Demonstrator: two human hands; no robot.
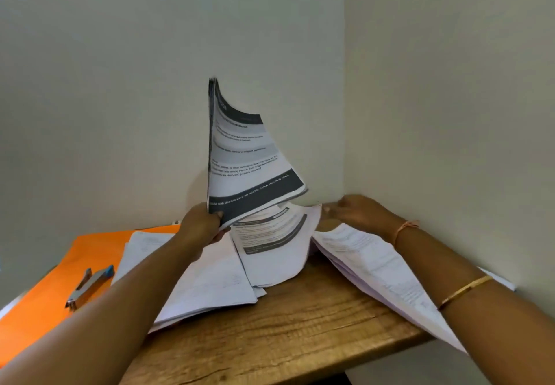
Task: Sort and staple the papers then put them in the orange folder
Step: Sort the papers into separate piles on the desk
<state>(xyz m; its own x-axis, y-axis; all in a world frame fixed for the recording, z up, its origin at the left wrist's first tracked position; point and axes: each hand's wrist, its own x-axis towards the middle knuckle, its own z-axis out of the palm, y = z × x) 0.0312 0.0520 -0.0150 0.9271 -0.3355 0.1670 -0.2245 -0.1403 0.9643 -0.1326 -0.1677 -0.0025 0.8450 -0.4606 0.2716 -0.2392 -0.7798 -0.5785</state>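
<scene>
The left arm reaches in from the near left across the loose sheets, and the left hand [200, 226] grips the lower corner of a sheaf of printed papers [246, 156], fingers and thumb curled round it. The sheaf stands nearly upright above the table and fans open to the right. The right arm comes in from the near right, its forearm lying over a slanting pile; the right hand [359, 212] is stretched to the far corner, knuckles up, fingertips at the far edge of a sheet, and whether it pinches the sheet or only touches it cannot be told. There are two hands and one held sheaf. On the wooden table [285, 342] lie three groups of paper: a left pile [210, 285] under the left forearm, a middle sheet with dark bands [274, 246] just below the held sheaf, and a right pile [372, 264]. One orange folder [87, 252] lies flat at the left, partly under the left pile, and one stapler [90, 285] with a blue end rests on it. The right arm wears one gold bangle [465, 291] and one orange thread [405, 227] at the wrist.
</scene>
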